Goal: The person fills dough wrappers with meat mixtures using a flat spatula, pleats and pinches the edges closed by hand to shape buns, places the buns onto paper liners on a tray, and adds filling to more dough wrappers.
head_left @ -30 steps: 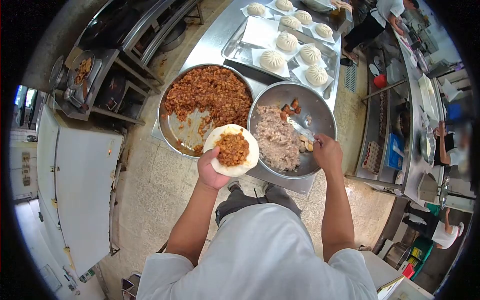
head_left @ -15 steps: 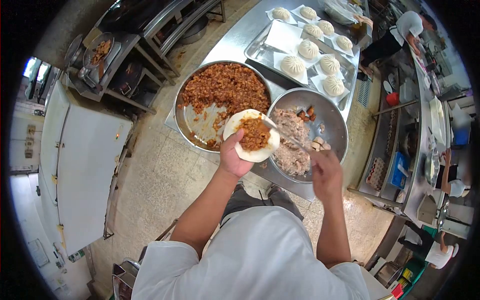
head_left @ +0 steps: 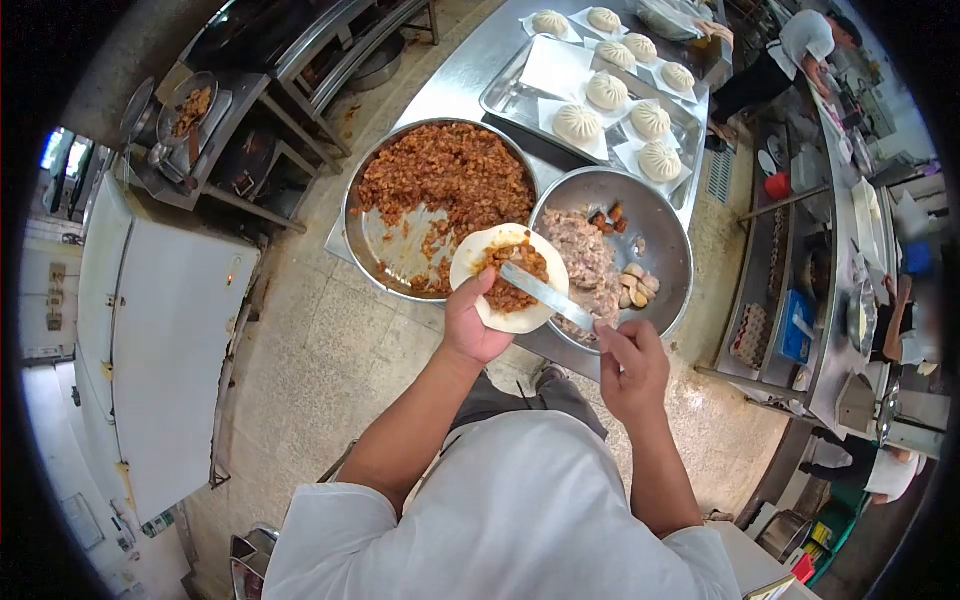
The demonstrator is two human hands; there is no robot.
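On my left hand (head_left: 474,322) rests a round dough wrapper (head_left: 468,262), its thumb over the edge. Reddish-brown filling (head_left: 508,298) lies in the wrapper's middle. My right hand (head_left: 636,370) is closed on a flat metal spatula (head_left: 545,293), whose blade tip touches this filling. Behind the wrapper, on the left, is a large metal bowl (head_left: 352,226) of the same chunky filling. A second bowl (head_left: 672,222) on the right holds pale minced meat (head_left: 583,248), a few dark pieces and several pale lumps.
A tray (head_left: 492,98) of pleated buns (head_left: 577,124) on paper squares sits on the metal table (head_left: 440,95). One person (head_left: 808,42) stands at the upper right, others at the far right. A white cabinet (head_left: 170,350) stands left, near a pan (head_left: 190,106) of food.
The spatula blade has moved toward me and left across the filling. My right hand has shifted slightly down and left. More of the pale lumps now shows in the right bowl.
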